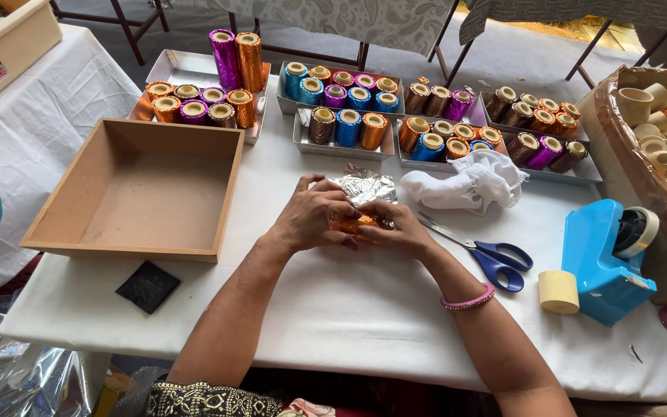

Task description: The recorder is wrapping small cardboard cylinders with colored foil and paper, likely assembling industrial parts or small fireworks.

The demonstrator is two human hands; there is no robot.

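The orange foil piece (357, 224) sits in the middle of the bench (364, 309), right btw the two hands. The left hand (312, 218) covers its left end w/ fingers (343, 207) bent down and clamped on it, and the right hand (397, 229) pinches its right end, fingers pressed on it too. Only a small bit shows btw the hands: shiny, crinkly, orange, w/ tiny gold sparkles; its full shape is hidden. Now left to right. On the far left is 1 empty wooden box (139, 185), and 1 small black square (147, 286) lies in front of it. Behind the box is a tray (175, 63) w/ 2 tall foil rolls, 1 purple and 1 orange, plus approx 7 short foil-wrapped cups. Next are more trays of foil-wrapped cups (347, 126) in blue, purple, orange, brown and pink; too many to count well. Just behind the hands lies 1 silver foil sheet (364, 185), crumpled. Right of that is 1 white cloth (468, 184), bunched up. Then 1 pair of blue-handled scissors (488, 255), near the right wrist, which has 1 pink bangle (468, 300). Then 1 plain cream cup (558, 292), touching 1 blue tape dispenser (604, 259). On the far right is 1 big bag of plain cream cups (661, 135), lots of them.
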